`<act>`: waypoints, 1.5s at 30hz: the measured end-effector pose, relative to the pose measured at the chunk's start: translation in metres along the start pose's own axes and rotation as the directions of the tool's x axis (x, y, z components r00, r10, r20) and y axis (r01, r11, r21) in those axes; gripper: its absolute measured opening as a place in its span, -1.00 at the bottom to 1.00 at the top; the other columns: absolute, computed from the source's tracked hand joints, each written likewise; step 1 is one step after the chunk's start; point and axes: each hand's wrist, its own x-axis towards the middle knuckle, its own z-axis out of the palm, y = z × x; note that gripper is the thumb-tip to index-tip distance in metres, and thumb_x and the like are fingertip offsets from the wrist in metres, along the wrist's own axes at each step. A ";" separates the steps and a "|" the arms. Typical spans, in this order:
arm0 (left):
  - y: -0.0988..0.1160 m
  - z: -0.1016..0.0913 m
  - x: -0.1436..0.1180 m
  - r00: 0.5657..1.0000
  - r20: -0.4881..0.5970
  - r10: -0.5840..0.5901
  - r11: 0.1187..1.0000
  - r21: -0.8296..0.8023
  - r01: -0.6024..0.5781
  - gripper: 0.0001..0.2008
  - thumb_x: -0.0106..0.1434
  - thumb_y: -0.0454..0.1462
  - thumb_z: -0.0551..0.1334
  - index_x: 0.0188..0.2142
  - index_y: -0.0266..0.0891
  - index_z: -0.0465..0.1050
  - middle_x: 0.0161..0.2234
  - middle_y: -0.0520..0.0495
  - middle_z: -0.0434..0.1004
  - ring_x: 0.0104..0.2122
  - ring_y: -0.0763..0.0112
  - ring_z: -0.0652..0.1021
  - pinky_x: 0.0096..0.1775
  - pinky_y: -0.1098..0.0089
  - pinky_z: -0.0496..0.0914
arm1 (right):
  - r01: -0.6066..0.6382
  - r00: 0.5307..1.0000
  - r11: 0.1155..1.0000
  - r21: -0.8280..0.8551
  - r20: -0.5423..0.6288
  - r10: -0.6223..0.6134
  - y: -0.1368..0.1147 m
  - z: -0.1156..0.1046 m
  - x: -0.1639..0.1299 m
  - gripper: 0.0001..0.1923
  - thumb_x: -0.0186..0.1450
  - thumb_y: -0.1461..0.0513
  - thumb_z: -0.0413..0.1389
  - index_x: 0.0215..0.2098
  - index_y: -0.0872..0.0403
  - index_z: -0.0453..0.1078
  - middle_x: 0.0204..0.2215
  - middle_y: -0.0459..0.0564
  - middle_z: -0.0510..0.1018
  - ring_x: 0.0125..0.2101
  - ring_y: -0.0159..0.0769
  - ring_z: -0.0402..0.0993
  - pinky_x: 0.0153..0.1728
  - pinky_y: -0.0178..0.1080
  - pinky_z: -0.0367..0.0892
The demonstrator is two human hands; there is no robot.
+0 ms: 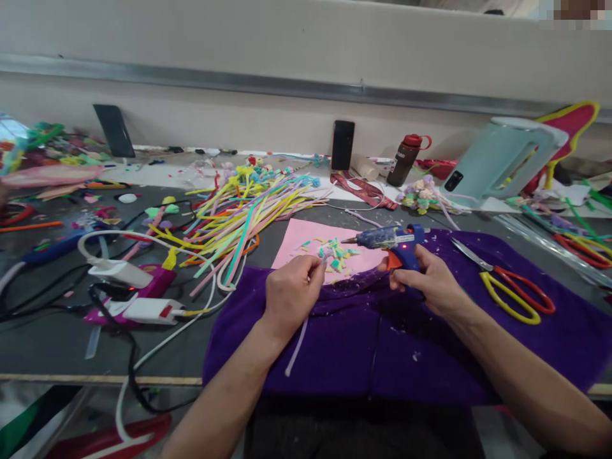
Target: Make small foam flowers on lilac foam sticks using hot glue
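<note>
My right hand is wrapped round the grip of a blue hot glue gun with an orange trigger and a small red light. The gun's nozzle points left, over a pink sheet strewn with short cut bits of pipe cleaner in green, yellow and white. Just left of the nozzle, my left hand is closed in a pinch on a pale lilac pipe cleaner, whose long end hangs below the fist. Part of it is hidden by the fingers. Purple cloth lies beneath both hands.
Red-and-yellow-handled scissors lie on the cloth at right. A heap of coloured pipe cleaners is behind left. A power strip with chargers and cables stands left. A phone, a brown bottle and a pale green kettle line the back.
</note>
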 end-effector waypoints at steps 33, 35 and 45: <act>-0.001 -0.011 -0.017 0.757 -0.128 0.640 0.767 0.160 -0.621 -0.64 0.04 -0.42 0.27 -0.13 -0.20 0.38 -0.38 -0.08 0.58 -0.39 0.35 0.55 -0.31 0.37 0.38 | -0.030 1.000 0.974 0.226 0.005 0.030 -0.003 -0.002 0.004 -0.78 0.16 0.21 0.07 -0.21 0.06 0.29 -0.21 0.02 0.48 -0.50 -0.40 0.35 -0.55 -0.33 0.24; 0.000 -0.011 -0.017 0.755 -0.130 0.643 0.765 0.160 -0.624 -0.65 0.04 -0.41 0.27 -0.14 -0.18 0.39 -0.38 -0.07 0.59 -0.40 0.36 0.55 -0.31 0.38 0.39 | -0.028 1.000 0.977 0.209 0.005 0.028 -0.002 -0.003 0.004 -0.78 0.15 0.23 0.10 -0.22 0.09 0.30 -0.25 0.02 0.49 -0.49 -0.40 0.35 -0.54 -0.33 0.24; 0.014 -0.012 -0.012 0.882 -0.183 0.434 0.896 -0.016 -0.444 -0.86 0.05 -0.41 0.25 -0.35 -0.22 0.43 -0.48 -0.01 0.55 -0.44 0.46 0.53 -0.34 0.47 0.37 | -0.008 1.000 0.991 0.133 -0.020 0.011 -0.003 -0.005 0.004 -0.78 0.08 0.27 0.15 -0.28 0.14 0.33 -0.42 -0.02 0.49 -0.56 -0.43 0.30 -0.55 -0.33 0.22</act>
